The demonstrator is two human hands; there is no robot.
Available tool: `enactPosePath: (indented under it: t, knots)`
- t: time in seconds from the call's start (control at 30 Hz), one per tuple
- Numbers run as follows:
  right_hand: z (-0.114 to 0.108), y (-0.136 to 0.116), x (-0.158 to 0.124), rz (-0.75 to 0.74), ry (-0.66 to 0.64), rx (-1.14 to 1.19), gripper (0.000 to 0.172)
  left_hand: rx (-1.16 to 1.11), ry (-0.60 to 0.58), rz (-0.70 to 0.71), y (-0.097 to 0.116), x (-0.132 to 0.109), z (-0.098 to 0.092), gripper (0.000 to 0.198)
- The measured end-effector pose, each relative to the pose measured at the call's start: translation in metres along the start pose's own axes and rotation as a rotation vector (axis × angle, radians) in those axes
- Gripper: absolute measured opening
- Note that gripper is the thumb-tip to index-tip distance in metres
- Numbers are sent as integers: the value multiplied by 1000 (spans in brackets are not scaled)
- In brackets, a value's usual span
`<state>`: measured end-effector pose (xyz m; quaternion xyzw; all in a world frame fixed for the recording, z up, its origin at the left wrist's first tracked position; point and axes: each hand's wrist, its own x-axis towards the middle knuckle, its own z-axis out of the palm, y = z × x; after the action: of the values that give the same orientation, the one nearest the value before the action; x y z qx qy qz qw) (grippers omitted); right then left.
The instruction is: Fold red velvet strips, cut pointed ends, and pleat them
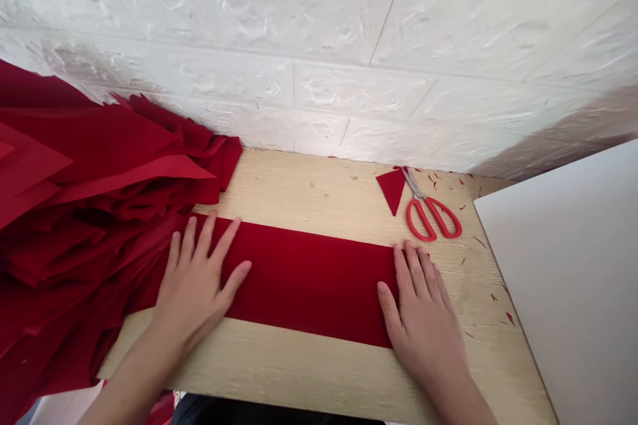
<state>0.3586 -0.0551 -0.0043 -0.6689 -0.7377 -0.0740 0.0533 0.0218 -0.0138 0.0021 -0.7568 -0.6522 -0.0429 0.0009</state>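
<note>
A flat strip of dark red fabric point(309, 279) lies lengthwise across the light wooden table. My left hand point(197, 285) rests on its left part, palm down with the fingers spread. On the right end of the strip lies my right hand point(423, 305), also flat, its thumb apart from the other fingers. Just beyond the right fingertips is a pair of scissors point(423, 202) with red handles. Its blades touch a small red triangular scrap point(393, 189). The strip's left end runs in beside a large heap of red fabric point(100, 212), where its edge is hard to make out.
A white brick-patterned wall point(319, 46) stands along the back of the table point(299, 179). At the right, a white panel point(568, 265) rises over the table's edge. Small red snippets point(509, 319) are scattered near it. The heap covers the table's left side.
</note>
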Motion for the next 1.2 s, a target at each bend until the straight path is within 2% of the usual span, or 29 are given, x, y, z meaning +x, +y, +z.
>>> enactPosePath:
  t: [0.17, 0.37, 0.47, 0.57, 0.67, 0.77, 0.83, 0.87, 0.93, 1.1, 1.2]
  knots:
    - [0, -1, 0, 24, -27, 14, 71, -31, -20, -126, -20, 7, -2, 79]
    - [3, 2, -1, 73, -33, 16, 67, -37, -5, -125, -17, 5, 0, 89]
    - [-6, -7, 2, 57, 45, 5, 64, -37, -11, -121, -16, 7, 0, 88]
    - [-30, -46, 17, -117, 98, 76, 62, -31, -13, -128, -15, 8, -1, 87]
    - [-52, -118, 44, -315, -26, 297, 71, -32, -17, -136, -17, 6, -1, 86]
    - [-51, -187, 72, -481, -104, 457, 78, -53, -23, -114, -22, 3, 0, 75]
    - [-37, -205, 83, -419, -210, 493, 81, -60, -15, -88, -25, 2, 2, 72]
    - [-29, -204, 84, -393, -253, 512, 82, -59, -10, -79, -26, 2, 2, 74]
    - [-18, -183, 81, -369, -274, 538, 81, -52, -9, -76, -27, 3, 2, 82]
    - [-14, -86, 48, -133, -309, 367, 76, -65, -23, -117, -20, 5, -3, 88]
    - [-15, -40, 26, -51, -266, 241, 73, -73, -30, -130, -18, 5, -5, 90]
